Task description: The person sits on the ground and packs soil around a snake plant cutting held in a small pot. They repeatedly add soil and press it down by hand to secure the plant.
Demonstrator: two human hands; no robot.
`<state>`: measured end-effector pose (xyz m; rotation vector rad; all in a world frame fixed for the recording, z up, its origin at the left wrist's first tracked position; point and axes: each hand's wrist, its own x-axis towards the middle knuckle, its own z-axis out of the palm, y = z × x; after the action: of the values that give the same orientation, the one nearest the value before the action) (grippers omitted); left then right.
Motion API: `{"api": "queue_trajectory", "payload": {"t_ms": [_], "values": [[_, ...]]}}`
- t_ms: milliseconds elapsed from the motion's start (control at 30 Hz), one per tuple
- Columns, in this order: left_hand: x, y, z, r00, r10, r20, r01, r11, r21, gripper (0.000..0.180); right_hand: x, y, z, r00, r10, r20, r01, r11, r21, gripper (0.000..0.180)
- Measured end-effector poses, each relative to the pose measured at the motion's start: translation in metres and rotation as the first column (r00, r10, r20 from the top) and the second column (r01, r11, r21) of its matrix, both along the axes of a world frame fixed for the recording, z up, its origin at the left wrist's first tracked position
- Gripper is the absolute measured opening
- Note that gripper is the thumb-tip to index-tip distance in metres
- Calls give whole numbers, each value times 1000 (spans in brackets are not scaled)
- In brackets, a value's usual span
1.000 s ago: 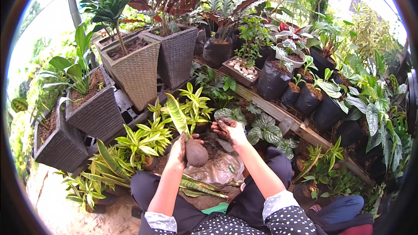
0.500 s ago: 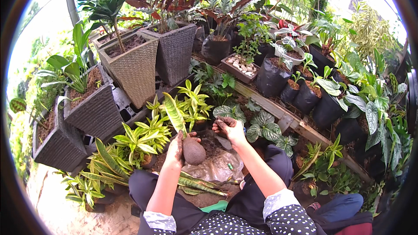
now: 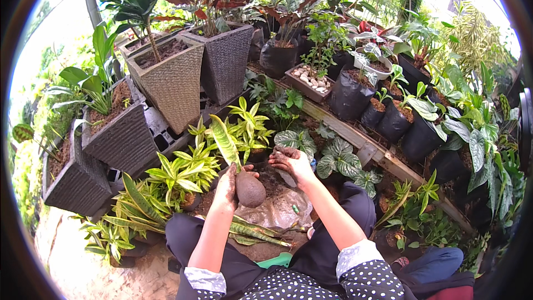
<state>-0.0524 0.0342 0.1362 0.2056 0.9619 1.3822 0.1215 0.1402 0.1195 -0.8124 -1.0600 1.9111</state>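
My left hand [image 3: 226, 186], smeared with soil, is closed around the base of a snake plant leaf [image 3: 224, 140]. A smooth brown ball of soil [image 3: 251, 190] sits at the foot of that leaf, resting against my fingers. To its right, my right hand [image 3: 291, 162] is raised with its fingers bent together and coated in dark soil. What lies in those fingers, if anything, cannot be made out. Beneath both hands a wet plastic sheet [image 3: 275, 211] carries loose dark soil. Cut snake plant leaves [image 3: 258, 230] lie in front of my lap.
Small yellow-green plants [image 3: 183, 175] crowd the left side. Tall stone-textured planters [image 3: 166, 83] stand beyond them. A wooden beam [image 3: 377, 153] crosses to the right, with black grow bags [image 3: 351, 97] behind it. Another person's leg [image 3: 433, 264] shows at lower right.
My right hand has shifted slightly left and its fingers have turned a little. My left hand still holds the leaf and soil ball, which have moved a touch. The whole view has shifted slightly.
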Motion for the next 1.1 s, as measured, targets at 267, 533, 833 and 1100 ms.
{"api": "queue_trajectory", "payload": {"t_ms": [267,533,833,1100], "values": [[-2,1,-4,999,-29,-17,29,1000,10,46,-3,-1,-4,992,-51,112,40,995,92,22],[-3,0,-2,999,-32,-2,32,999,-1,45,-8,-3,-12,982,-77,173,54,989,135,17],[-2,1,-5,999,-15,28,15,1000,4,43,-11,-5,-10,994,-53,100,48,998,50,24],[-1,0,-5,1000,-21,22,20,999,27,46,-3,-3,-6,999,-12,-53,9,998,-64,33]]}}
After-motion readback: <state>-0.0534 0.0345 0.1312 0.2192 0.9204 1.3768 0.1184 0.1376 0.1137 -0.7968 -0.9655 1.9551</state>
